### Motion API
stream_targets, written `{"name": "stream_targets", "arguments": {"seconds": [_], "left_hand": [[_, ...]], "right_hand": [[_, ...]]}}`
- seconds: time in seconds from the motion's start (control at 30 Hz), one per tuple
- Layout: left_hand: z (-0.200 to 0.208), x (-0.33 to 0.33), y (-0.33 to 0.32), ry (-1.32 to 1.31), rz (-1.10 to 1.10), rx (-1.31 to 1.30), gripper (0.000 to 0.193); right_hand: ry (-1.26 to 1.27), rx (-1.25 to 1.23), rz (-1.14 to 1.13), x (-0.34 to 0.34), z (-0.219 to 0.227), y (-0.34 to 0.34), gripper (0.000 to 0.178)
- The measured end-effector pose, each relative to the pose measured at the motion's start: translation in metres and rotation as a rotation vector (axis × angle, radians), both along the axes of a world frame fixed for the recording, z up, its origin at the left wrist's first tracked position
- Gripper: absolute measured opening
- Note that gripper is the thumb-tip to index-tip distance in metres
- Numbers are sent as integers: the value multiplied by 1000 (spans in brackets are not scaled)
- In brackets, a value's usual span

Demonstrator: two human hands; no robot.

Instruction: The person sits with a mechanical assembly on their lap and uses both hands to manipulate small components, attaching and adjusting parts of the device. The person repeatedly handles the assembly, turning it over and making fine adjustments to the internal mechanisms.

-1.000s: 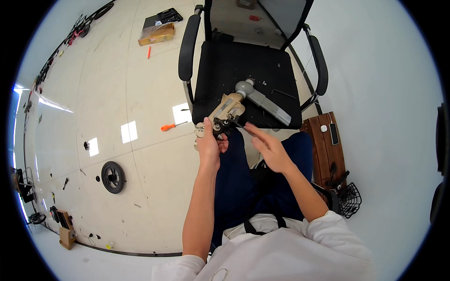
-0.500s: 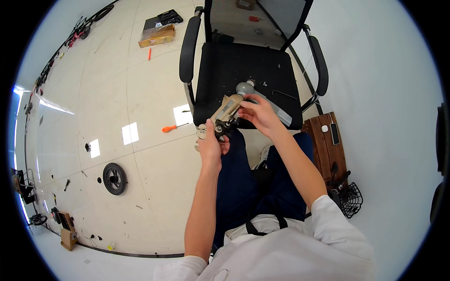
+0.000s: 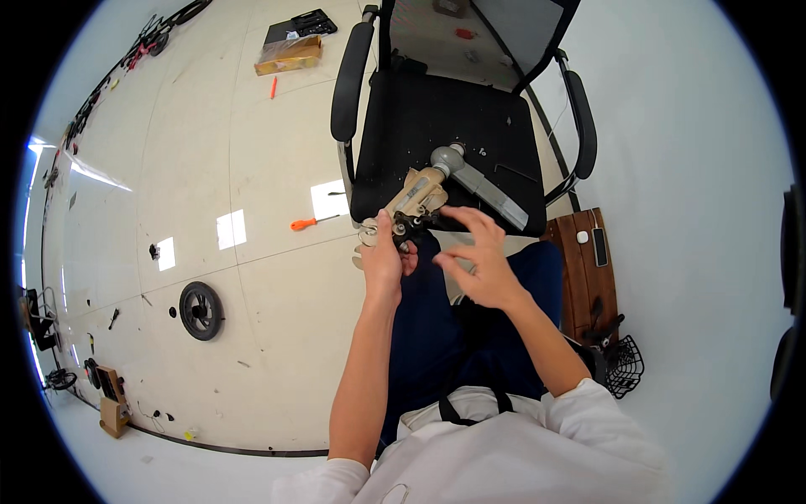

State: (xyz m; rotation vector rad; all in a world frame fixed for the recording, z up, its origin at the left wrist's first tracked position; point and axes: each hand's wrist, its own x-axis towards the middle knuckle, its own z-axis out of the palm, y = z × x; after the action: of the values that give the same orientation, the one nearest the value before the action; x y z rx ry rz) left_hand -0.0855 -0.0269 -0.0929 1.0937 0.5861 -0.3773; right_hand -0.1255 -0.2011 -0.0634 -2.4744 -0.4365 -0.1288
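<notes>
My left hand [image 3: 384, 267] is closed round the near end of a tan metal frame part [image 3: 413, 197]. A small black mechanism [image 3: 409, 225] sits on that end, beside my thumb. The part's far end rests over the black chair seat [image 3: 437, 105], where a rounded grey joint [image 3: 446, 160] meets it. From the joint a long grey bar [image 3: 497, 200] slants to the right across the seat. My right hand [image 3: 489, 267] hovers just right of the black mechanism, thumb and fingers apart, holding nothing. An L-shaped hex key [image 3: 515, 173] lies on the seat beyond the bar.
Armrests [image 3: 351, 82] flank the seat. On the floor at left lie an orange-handled screwdriver [image 3: 304, 224], a small black wheel [image 3: 201, 311] and an open carton [image 3: 288, 57]. A wooden board [image 3: 579, 269] with a phone [image 3: 599, 247] stands at right, near a black wire basket [image 3: 625, 367].
My right hand has drawn back from the tan part toward me, and its fingers have spread. My left hand keeps its hold. The view has shifted slightly.
</notes>
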Motion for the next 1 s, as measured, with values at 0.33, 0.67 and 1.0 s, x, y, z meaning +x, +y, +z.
{"name": "stream_targets", "arguments": {"seconds": [0.33, 0.67, 1.0], "left_hand": [[-4, -2, 1, -9, 8, 0, 47], [-5, -1, 0, -31, 15, 6, 45], [-3, 0, 0, -29, -4, 9, 49]], "right_hand": [[115, 254, -156, 49, -13, 1, 29], [560, 874, -138, 56, -13, 23, 33], [536, 830, -179, 52, -4, -2, 34]]}}
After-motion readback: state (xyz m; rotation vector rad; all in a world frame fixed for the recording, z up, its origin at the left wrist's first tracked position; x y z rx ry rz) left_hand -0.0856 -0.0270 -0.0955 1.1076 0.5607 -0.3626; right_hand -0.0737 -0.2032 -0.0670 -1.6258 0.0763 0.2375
